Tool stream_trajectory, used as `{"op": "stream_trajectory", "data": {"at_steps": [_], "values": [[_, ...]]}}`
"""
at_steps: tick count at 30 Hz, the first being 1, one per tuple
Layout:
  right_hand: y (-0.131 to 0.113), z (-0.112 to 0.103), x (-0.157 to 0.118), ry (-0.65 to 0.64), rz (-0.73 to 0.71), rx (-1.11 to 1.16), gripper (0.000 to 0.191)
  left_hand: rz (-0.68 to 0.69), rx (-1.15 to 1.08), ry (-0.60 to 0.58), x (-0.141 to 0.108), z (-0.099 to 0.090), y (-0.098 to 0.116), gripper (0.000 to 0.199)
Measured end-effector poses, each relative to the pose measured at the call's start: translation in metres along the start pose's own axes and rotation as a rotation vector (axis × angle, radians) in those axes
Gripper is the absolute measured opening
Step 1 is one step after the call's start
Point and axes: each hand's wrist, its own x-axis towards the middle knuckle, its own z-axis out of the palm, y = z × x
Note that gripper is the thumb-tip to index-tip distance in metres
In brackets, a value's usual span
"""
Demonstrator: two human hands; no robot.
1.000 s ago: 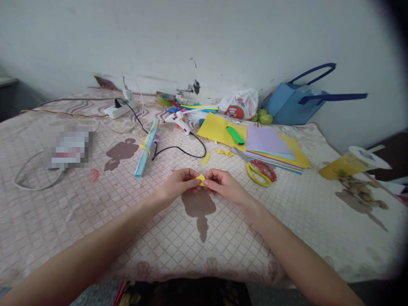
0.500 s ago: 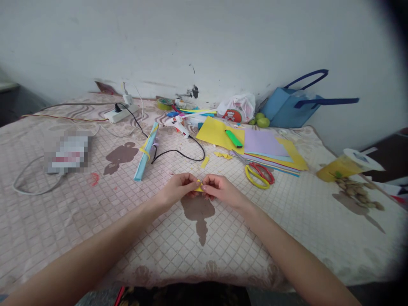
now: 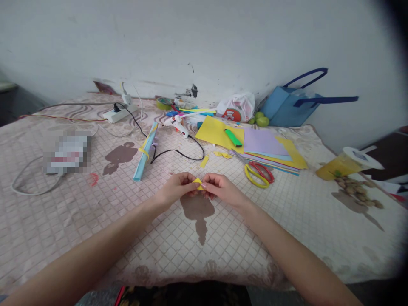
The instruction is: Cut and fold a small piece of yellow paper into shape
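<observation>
A small folded piece of yellow paper (image 3: 198, 183) is pinched between my two hands, just above the tablecloth. My left hand (image 3: 181, 185) grips its left side between thumb and fingers. On the other side, my right hand (image 3: 218, 187) holds it the same way, fingers curled. Beyond my fingertips lie a yellow paper strip (image 3: 204, 161) and a folded yellow paper scrap (image 3: 222, 155). Scissors (image 3: 257, 175) with red and yellow handles rest to the right of my right hand. A rolled light-blue paper (image 3: 144, 155) with a yellow band lies left of my hands.
A hot glue gun (image 3: 178, 125) with a black cord sits behind. Coloured paper sheets (image 3: 264, 142) carry a green utility knife or marker (image 3: 233, 138). At right are a tilted-looking drink cup (image 3: 344, 165) and peanuts (image 3: 357, 189). A power strip (image 3: 119, 114) and blue bag (image 3: 288, 106) stand farther back.
More of the yellow paper shows between my fingertips, as a small pointed shape. Both hands stay nearly in place, still holding it.
</observation>
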Motion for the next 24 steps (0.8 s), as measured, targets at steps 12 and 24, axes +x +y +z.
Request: {"op": "stream_trajectory", "data": {"at_steps": [12,24], "values": [[-0.0003,0.0004,0.0007,0.051,-0.030,0.032,0.033,-0.014,-0.001,0.025,-0.0006,-0.0009,-0.0007,0.025],[-0.0020,0.0006,0.0005,0.050,-0.028,0.012,0.025,-0.016,-0.097,-0.014,0.0005,-0.0012,-0.0043,0.024]]}}
